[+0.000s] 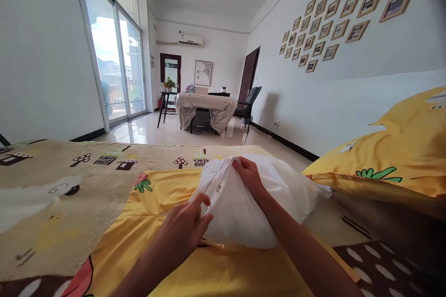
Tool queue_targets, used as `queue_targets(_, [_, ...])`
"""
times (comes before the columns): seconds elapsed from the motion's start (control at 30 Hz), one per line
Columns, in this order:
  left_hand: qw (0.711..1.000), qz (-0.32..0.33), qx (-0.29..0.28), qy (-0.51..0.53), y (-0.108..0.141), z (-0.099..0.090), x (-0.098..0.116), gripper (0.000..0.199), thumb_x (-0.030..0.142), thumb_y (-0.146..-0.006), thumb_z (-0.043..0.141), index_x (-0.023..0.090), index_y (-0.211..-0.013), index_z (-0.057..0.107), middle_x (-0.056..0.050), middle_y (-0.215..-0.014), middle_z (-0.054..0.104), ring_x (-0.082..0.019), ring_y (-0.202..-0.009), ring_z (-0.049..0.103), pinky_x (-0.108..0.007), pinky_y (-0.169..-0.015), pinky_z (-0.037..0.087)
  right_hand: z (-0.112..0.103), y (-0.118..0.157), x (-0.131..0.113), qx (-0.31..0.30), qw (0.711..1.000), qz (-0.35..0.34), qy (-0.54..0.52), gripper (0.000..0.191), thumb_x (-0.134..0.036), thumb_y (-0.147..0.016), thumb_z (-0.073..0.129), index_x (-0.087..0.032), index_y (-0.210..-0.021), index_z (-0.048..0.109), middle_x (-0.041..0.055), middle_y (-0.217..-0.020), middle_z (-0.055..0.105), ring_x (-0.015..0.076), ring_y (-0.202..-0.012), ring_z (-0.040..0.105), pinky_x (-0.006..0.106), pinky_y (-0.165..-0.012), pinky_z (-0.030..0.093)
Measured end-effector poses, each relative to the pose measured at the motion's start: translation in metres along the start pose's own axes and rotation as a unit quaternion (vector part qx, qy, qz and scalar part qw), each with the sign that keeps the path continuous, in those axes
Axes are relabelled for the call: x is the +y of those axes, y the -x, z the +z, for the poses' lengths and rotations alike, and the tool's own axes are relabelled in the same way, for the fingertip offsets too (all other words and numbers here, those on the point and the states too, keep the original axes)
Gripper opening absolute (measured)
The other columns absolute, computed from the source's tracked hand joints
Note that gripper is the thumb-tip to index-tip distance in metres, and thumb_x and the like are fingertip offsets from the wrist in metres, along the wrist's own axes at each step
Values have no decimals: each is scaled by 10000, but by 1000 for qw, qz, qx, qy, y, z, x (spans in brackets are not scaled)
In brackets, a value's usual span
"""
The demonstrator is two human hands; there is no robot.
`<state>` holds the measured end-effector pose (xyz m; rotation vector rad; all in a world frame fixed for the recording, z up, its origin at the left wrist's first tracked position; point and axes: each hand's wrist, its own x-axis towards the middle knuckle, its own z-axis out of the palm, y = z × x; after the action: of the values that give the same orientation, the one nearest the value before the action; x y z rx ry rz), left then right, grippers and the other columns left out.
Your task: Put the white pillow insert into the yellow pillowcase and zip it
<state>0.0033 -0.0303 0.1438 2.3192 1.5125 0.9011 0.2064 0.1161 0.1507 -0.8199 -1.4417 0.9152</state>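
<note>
A white pillow [244, 222] with a zipper [218, 189] along its left side lies on a yellow printed cloth [167, 195]. My right hand [249, 174] is closed on the far end of the zipper edge, pinching the white fabric up into a peak. Close to the near end of that zipper is my left hand [188, 225], its thumb and bent index finger apart with nothing visible between them. Its other fingers are curled under and partly hidden.
A patterned beige blanket [101, 195] spreads beneath the cloth. At right rises a yellow pillow [411, 148] with a carrot print. Beyond the bed's far edge stand a covered table [205, 101], a black chair [250, 102] and a tall stool [165, 106].
</note>
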Motion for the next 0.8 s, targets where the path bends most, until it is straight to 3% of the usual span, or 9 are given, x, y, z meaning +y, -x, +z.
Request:
queue_targets(0.07, [999,-28,16,-18,-3,-1,-4,157,345,-894,466,206,-898,539,35,-573,498,-164,-622,513,-253,-592,351,-2,1,-1,2,1000,7,-8,375,-511,-618,706,-176,-596,540,-37,-557,450,113,-559,367,243,-529,285])
queue_targets(0.2, [993,35,21,-107,-8,-8,-15,343,320,-925,417,172,-624,489,16,-589,522,-143,-619,486,-338,-766,333,-6,5,-3,6,1000,17,-23,373,-510,-612,709,-178,-603,539,-36,-560,450,109,-545,360,239,-512,278])
queue_targets(0.33, [984,112,43,-135,-3,-17,-19,351,267,-936,428,161,-609,498,37,-618,525,-99,-581,454,-357,-836,268,-10,12,-4,11,999,20,-35,362,-507,-627,709,-178,-625,559,-31,-584,470,110,-555,370,235,-515,290])
queue_targets(0.47, [967,192,73,-153,8,-17,-8,268,182,-919,467,174,-658,527,31,-674,553,-122,-653,505,-372,-880,230,-17,23,0,19,999,10,-44,316,-478,-652,715,-186,-651,594,-22,-620,512,125,-591,415,238,-542,313])
queue_targets(0.53, [965,211,44,-151,12,-13,0,213,161,-907,490,181,-700,537,25,-710,571,-139,-694,532,-373,-895,238,-20,30,3,28,999,5,-37,300,-476,-651,717,-191,-680,625,-13,-649,545,141,-616,443,245,-559,330])
queue_targets(0.7, [958,216,-103,-155,15,-1,14,122,152,-884,520,188,-771,492,35,-729,589,-131,-648,545,-314,-821,352,-27,49,9,38,999,9,-38,284,-473,-651,722,-199,-699,668,15,-727,623,180,-694,509,266,-626,376])
queue_targets(0.8, [952,214,-134,-175,14,-3,17,170,122,-902,453,189,-745,455,47,-669,582,-120,-589,547,-306,-794,386,-31,56,6,18,998,0,-55,251,-445,-660,732,-203,-691,674,13,-723,624,175,-699,515,264,-642,382])
